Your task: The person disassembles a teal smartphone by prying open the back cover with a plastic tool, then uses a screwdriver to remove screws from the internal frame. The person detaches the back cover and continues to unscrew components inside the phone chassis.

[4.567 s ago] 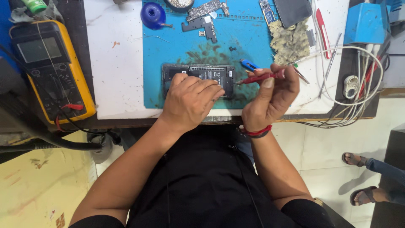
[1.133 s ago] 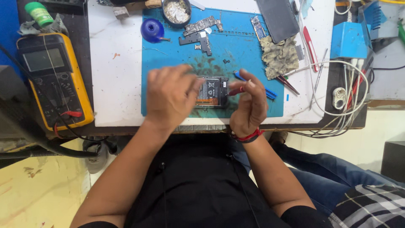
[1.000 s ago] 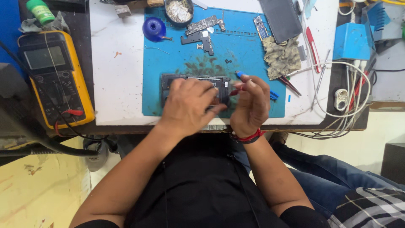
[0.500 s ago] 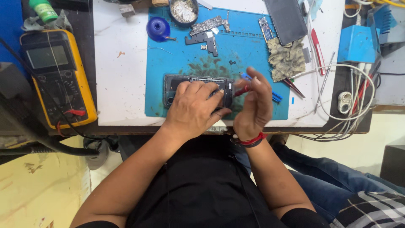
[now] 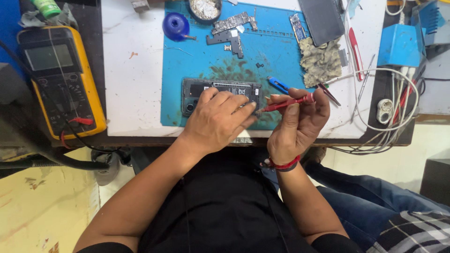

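A yellow multimeter (image 5: pixel 63 79) is seen at the left edge of the table (image 5: pixel 131 89); on the blue mat (image 5: pixel 187 61) an opened phone (image 5: pixel 201 91) is pressed down by the left hand (image 5: pixel 218 119), its grip spread flat over the phone's lower half; just right, a red screwdriver (image 5: pixel 288 103) is pinched in the right hand (image 5: pixel 297 126), its tip pointing at the phone's right end; white cables (image 5: pixel 398 93) are coiled at the far right.

Bright even light, soft shadows, sharp focus.
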